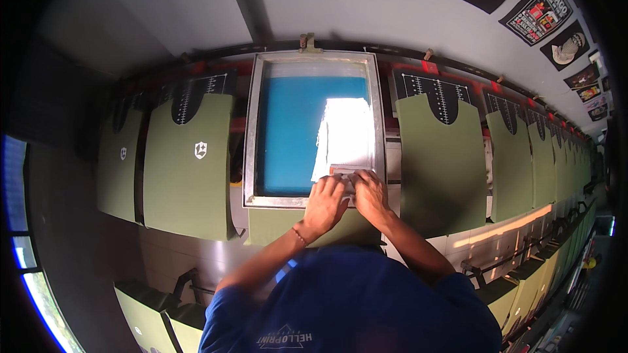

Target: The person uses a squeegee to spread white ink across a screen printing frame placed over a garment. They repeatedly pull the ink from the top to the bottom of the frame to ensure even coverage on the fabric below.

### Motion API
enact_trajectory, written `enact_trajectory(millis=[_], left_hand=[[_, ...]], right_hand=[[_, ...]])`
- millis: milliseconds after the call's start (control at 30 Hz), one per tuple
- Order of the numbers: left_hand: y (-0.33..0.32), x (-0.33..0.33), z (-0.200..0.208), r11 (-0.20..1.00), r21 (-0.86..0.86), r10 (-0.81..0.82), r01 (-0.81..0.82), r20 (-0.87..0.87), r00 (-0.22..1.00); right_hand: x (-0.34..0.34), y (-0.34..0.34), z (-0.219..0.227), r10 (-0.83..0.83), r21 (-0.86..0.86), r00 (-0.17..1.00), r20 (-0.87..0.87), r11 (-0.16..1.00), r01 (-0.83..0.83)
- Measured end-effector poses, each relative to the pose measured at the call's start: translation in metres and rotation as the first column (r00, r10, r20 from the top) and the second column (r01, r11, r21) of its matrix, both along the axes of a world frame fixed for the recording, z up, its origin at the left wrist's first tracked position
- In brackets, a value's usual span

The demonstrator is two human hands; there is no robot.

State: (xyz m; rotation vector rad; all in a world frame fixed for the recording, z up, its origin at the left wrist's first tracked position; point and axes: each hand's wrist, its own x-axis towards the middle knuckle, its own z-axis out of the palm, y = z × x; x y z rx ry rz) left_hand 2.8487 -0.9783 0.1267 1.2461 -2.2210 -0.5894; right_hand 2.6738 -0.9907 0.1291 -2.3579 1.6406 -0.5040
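Note:
A silver-framed printing screen [250, 137] lies over a green shirt piece [278, 224], which shows below its near edge. Its mesh [291, 134] is blue, with a broad patch of white ink [350, 127] spread over the right half. At the near end of that patch, my left hand [324, 206] and my right hand [371, 197] sit side by side, fingers wrapped round a squeegee [340, 170]. Much of the squeegee is hidden under my fingers. A bracelet circles my left wrist.
To the left, a green shirt piece [176, 176] on a board bears a small white shield print. Another green shirt piece [441, 163] lies to the right, with several more beyond. A rail [386, 50] runs along the far side. Behind me stands another row of shirt boards [504, 297].

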Motion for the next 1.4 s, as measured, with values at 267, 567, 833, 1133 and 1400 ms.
enact_trajectory(millis=[267,567,833,1133,1400], left_hand=[[-0.128,-0.025,-0.053,0.982,-0.102,-0.144,0.157,0.133,0.981],[-0.125,-0.008,-0.018,0.984,-0.072,-0.17,0.162,-0.128,0.977],[-0.017,-0.008,-0.028,0.999,0.012,-0.03,0.032,-0.1,0.995],[-0.179,-0.021,-0.043,0.994,-0.083,-0.082,0.075,-0.089,0.993],[-0.048,-0.012,-0.023,1.0,-0.019,-0.002,0.0,-0.106,0.994]], right_hand=[[-0.008,-0.109,-0.026,-0.078,0.017,0.988,-0.135,0.997,0.081],[-0.007,-0.103,0.0,-0.045,0.087,0.996,-0.071,0.995,0.051],[0.0,-0.001,-0.013,-0.05,0.083,0.999,-0.017,0.995,0.051],[-0.006,-0.166,-0.018,-0.058,0.154,0.99,-0.129,0.985,0.077],[-0.002,-0.038,-0.003,-0.001,0.102,1.0,-0.024,0.995,0.004]])
